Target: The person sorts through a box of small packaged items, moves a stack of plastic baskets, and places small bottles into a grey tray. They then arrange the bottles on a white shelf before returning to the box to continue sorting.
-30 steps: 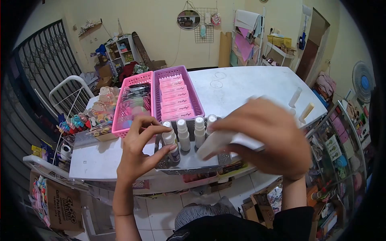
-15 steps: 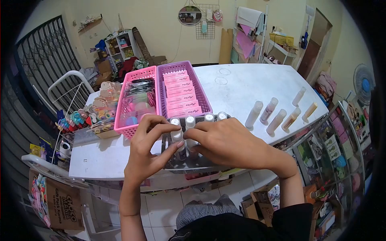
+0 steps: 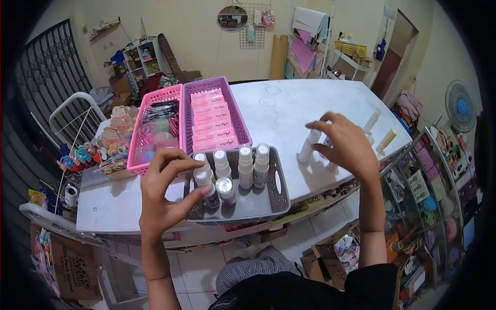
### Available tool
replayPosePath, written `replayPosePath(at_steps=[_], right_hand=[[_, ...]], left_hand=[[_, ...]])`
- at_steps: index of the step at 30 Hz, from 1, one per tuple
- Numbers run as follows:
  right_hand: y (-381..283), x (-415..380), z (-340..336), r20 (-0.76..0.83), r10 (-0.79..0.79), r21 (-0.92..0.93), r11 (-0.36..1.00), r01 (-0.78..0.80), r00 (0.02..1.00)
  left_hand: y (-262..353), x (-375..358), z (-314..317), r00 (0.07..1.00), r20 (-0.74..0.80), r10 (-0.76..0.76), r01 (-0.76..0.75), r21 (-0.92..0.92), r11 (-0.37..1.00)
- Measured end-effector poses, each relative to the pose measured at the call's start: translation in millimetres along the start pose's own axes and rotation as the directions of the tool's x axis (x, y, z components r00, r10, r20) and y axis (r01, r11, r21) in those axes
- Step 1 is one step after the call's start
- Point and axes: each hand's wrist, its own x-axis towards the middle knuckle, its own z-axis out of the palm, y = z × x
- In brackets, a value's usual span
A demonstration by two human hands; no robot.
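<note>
My left hand (image 3: 168, 188) is at the left side of a grey plastic basket (image 3: 281, 201). Its thumb and fingers curve apart around a small white-capped bottle (image 3: 205, 181), the thumb at its side. Several similar bottles stand upright in the basket, among them a front bottle (image 3: 225, 190) and a back-right bottle (image 3: 261, 168). Over the table at right, my right hand (image 3: 343, 147) has its fingers spread beside a standing clear-capped bottle (image 3: 306, 151); a firm grip does not show. That hand partly covers other bottles behind it.
A pink basket (image 3: 135, 150) of small goods and a purple basket (image 3: 240, 124) of pink boxes stand behind the grey one on the white table (image 3: 289, 98). A beige bottle (image 3: 386, 140) is near the right edge. Hair accessories (image 3: 111, 144) lie left.
My right hand has left the basket and moved right to the bottles on the table. A bottle now stands at the front of the basket. The left hand stays by the basket's left bottles.
</note>
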Motion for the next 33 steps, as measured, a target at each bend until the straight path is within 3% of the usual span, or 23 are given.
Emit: replayPosePath(at_steps=[2,4,6,8,12,14,16,17,19,29,33], right_hand=[[3.8,4.2,0.7,0.041,-0.015,-0.018,1.0,0.016,0.999],[5.0,7.8,1.7,0.097,-0.082,0.085,0.994,0.074,0.992],[2.7,3.7,-3.8,0.047,-0.103,0.131,0.987,0.096,0.994],[-5.1,-5.2,-28.6,-0.238,-0.066,0.303,0.943,0.138,0.969],[-38.1,-23.0,-54.4,-0.514,0.029,0.433,0.872,0.229,0.858],[-49.9,-22.1,-55.4,-0.478,-0.161,0.479,0.776,0.41,0.863],[-57.8,-19.5,-41.8,-0.352,-0.351,0.523,0.695,0.493,0.868],[-61.5,-15.3,-34.0,-0.351,-0.351,0.526,0.693,0.493,0.868],[-68.8,-5.6,-18.2,-0.143,-0.579,0.567,0.618,0.546,0.803],[-76.8,6.0,6.0,-0.073,-0.573,0.494,0.69,0.529,0.816],[-74.5,1.4,-0.8,-0.099,-0.482,0.508,0.728,0.461,0.87]], left_hand=[[4.0,4.7,-3.8,0.999,0.025,0.022,-0.022,0.013,1.0],[10.9,11.8,-9.4,0.997,0.067,0.033,-0.034,0.026,0.999],[22.0,23.0,-16.4,0.964,0.232,0.133,-0.184,0.214,0.959],[24.1,28.7,-16.4,0.948,0.295,0.12,-0.2,0.256,0.946],[26.7,34.9,-11.4,0.934,0.347,0.084,-0.194,0.294,0.936],[24.5,33.2,-9.6,0.924,0.372,0.093,-0.223,0.324,0.919],[26.1,31.3,-8.5,0.93,0.362,0.066,-0.195,0.334,0.922],[27.0,30.3,-8.0,0.936,0.35,0.044,-0.172,0.342,0.924],[29.0,29.8,-6.4,0.941,0.336,0.042,-0.171,0.367,0.914],[27.8,21.2,-3.3,0.962,0.271,0.044,-0.145,0.366,0.919],[28.4,18.6,-1.6,0.971,0.234,0.043,-0.126,0.353,0.927]])
